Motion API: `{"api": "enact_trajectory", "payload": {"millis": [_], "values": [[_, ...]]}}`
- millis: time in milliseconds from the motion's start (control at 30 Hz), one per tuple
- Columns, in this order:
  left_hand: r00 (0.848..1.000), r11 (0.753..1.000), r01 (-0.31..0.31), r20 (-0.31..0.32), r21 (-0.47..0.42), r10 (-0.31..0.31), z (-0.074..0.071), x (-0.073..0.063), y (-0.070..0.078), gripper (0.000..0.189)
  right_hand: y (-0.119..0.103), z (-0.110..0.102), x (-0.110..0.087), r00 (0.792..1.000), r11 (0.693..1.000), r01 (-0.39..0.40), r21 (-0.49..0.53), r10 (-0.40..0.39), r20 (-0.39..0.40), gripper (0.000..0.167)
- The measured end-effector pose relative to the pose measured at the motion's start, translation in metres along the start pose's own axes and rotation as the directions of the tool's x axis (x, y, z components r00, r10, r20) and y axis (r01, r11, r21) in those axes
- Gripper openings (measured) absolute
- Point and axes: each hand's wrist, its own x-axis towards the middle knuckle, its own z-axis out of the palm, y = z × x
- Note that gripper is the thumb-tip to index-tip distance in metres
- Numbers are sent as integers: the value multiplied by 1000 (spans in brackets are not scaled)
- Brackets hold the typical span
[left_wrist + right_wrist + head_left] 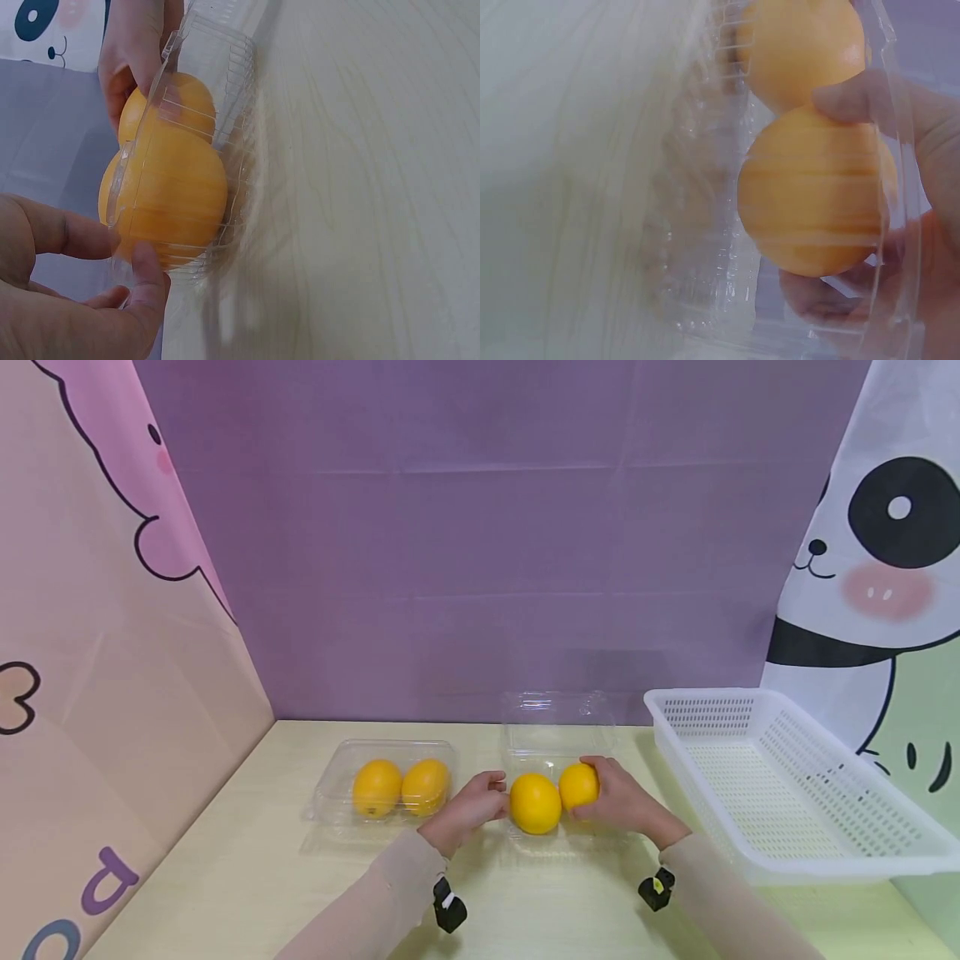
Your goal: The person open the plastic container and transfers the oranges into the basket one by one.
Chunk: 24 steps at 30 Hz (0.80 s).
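An open clear plastic clamshell box (555, 742) stands mid-table with its lid raised at the back. Two oranges sit side by side in its base. My left hand (476, 807) is at the box's left side, beside the left orange (535, 804); in the left wrist view its thumb and forefinger (75, 236) pinch the box rim (124, 176). From the right, my right hand (618, 800) grips the other orange (579, 786). The right wrist view shows thumb and fingers around this orange (814, 191) inside the clear wall.
Left of the hands stands a closed clear box (337, 777) with oranges (377, 788) inside. A white perforated plastic basket (757, 839) takes up the table's right side, with nothing in it. A purple cloth (465, 543) hangs behind the table; printed cloths flank both sides.
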Motion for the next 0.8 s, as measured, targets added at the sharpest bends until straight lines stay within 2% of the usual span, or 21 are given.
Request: {"api": "enact_trajectory", "payload": {"millis": [300,800], "values": [[1000,1000,1,-8,0,-1,0,-1,1,68,-2,-4,-2,1000,1000,3,6,-3,-19,84],[1000,1000,-6,-19,1,6,1,-1,0,65,-8,-25,1,997,998,62,-2,-62,-56,87]]}}
